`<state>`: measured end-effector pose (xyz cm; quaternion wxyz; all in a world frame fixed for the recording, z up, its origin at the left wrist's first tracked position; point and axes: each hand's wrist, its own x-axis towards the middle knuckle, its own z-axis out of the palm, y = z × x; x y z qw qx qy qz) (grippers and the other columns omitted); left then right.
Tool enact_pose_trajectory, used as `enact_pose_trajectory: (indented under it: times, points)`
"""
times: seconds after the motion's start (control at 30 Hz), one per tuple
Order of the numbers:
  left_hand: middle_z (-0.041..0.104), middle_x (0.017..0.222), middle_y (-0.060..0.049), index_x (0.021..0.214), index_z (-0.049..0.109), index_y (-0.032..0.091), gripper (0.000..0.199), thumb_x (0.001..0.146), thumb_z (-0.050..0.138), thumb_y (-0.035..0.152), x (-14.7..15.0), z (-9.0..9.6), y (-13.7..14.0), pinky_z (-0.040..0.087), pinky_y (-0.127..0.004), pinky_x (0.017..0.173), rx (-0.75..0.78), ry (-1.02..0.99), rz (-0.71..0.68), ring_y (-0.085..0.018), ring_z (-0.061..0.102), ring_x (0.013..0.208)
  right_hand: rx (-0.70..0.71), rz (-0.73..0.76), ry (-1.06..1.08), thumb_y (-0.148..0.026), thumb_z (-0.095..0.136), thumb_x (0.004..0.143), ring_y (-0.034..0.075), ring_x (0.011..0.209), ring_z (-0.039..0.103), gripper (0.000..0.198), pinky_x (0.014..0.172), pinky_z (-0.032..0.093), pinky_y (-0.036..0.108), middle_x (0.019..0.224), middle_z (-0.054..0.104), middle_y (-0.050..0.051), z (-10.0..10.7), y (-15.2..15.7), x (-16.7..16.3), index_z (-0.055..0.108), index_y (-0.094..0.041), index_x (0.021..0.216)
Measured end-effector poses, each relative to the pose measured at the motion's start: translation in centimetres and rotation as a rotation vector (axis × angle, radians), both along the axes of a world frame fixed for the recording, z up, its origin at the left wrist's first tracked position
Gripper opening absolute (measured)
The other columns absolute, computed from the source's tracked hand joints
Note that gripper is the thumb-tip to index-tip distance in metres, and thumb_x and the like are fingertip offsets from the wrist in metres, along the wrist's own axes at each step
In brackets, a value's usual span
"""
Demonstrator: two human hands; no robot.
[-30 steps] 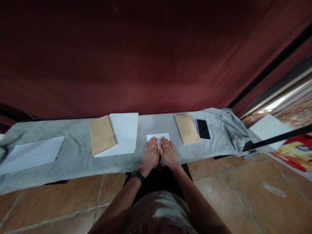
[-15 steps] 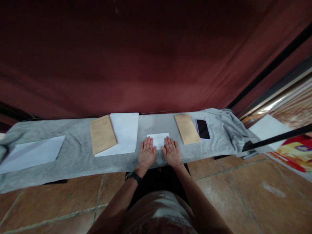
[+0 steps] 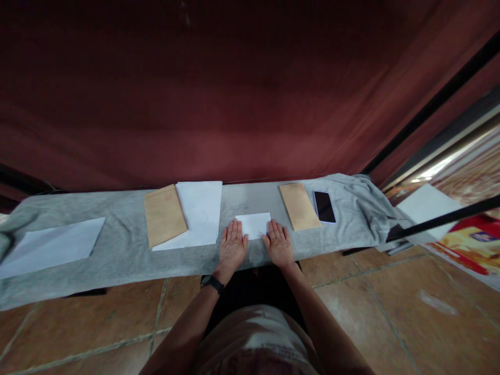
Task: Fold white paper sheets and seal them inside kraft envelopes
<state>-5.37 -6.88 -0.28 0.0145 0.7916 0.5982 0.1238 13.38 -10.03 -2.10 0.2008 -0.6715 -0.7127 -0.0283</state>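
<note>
A small white rectangle of paper [image 3: 254, 224], apparently folded, lies flat on the grey cloth in front of me. My left hand [image 3: 233, 246] rests palm down at its left edge, fingers stretched forward. At the right edge lies my right hand [image 3: 278, 244], also flat with its fingers extended. Both hands touch or nearly touch the paper's sides and grip nothing. To the right of my right hand is a brown envelope [image 3: 299, 207]. Left of my left hand, white sheets [image 3: 203, 211] lie partly under another brown envelope [image 3: 164, 215].
A grey cloth [image 3: 125, 260] covers the narrow table. A phone [image 3: 324, 207] lies beyond the right envelope. More white paper [image 3: 54, 245] is at the far left. A dark red curtain [image 3: 250, 130] hangs behind the table, and a black bar [image 3: 445, 224] crosses at the right.
My hands have moved slightly apart, the right one to the right, uncovering more of the small white paper. The paper and the other things stay in place.
</note>
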Motion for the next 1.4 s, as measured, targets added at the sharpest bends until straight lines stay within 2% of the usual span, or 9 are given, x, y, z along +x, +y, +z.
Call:
enact_pose_trajectory:
  times: [0.17, 0.4, 0.73, 1.0, 1.4]
  points:
    - [0.033, 0.159, -0.014, 0.154, 0.032, 0.008, 0.060, 0.100, 0.032, 0.033, 0.0, -0.2, 0.1, 0.023, -0.048, 0.122, 0.014, 0.006, -0.002, -0.026, 0.027, 0.150, -0.012, -0.004, -0.024, -0.042, 0.035, 0.105, 0.031, 0.141, 0.042, 0.057, 0.117, 0.026, 0.049, 0.154, 0.042, 0.017, 0.2, -0.3, 0.2, 0.039, -0.009, 0.151]
    - [0.032, 0.159, -0.016, 0.152, 0.035, 0.004, 0.060, 0.101, 0.030, 0.034, -0.2, 0.2, -0.1, 0.023, -0.048, 0.122, 0.008, 0.011, -0.002, -0.027, 0.027, 0.150, -0.003, -0.004, -0.011, -0.042, 0.033, 0.105, 0.030, 0.141, 0.041, 0.056, 0.116, 0.027, 0.050, 0.153, 0.044, 0.016, 0.2, -0.4, 0.4, 0.039, -0.011, 0.151]
    - [0.034, 0.158, -0.014, 0.153, 0.035, 0.007, 0.059, 0.101, 0.031, 0.035, -0.7, -0.1, -0.2, 0.023, -0.049, 0.122, 0.025, 0.006, 0.019, -0.027, 0.027, 0.150, -0.004, -0.010, -0.028, -0.042, 0.034, 0.105, 0.030, 0.140, 0.042, 0.056, 0.118, 0.024, 0.049, 0.154, 0.042, 0.016, 0.2, -0.5, 0.4, 0.040, -0.009, 0.150]
    - [0.036, 0.157, -0.015, 0.152, 0.036, 0.005, 0.059, 0.100, 0.031, 0.033, -0.8, -0.1, -0.2, 0.024, -0.050, 0.122, 0.050, -0.008, 0.009, -0.027, 0.030, 0.149, -0.001, -0.013, -0.044, -0.040, 0.036, 0.104, 0.030, 0.140, 0.043, 0.056, 0.117, 0.024, 0.049, 0.154, 0.044, 0.015, 0.2, -1.0, 1.0, 0.039, -0.011, 0.152]
    - [0.040, 0.156, -0.017, 0.149, 0.041, 0.004, 0.056, 0.100, 0.030, 0.029, -0.5, 0.8, 0.1, 0.023, -0.050, 0.122, 0.041, 0.004, 0.044, -0.029, 0.028, 0.149, 0.024, -0.007, -0.032, -0.042, 0.036, 0.105, 0.031, 0.140, 0.042, 0.056, 0.117, 0.023, 0.050, 0.154, 0.044, 0.014, 0.0, -1.2, 1.2, 0.038, -0.011, 0.152]
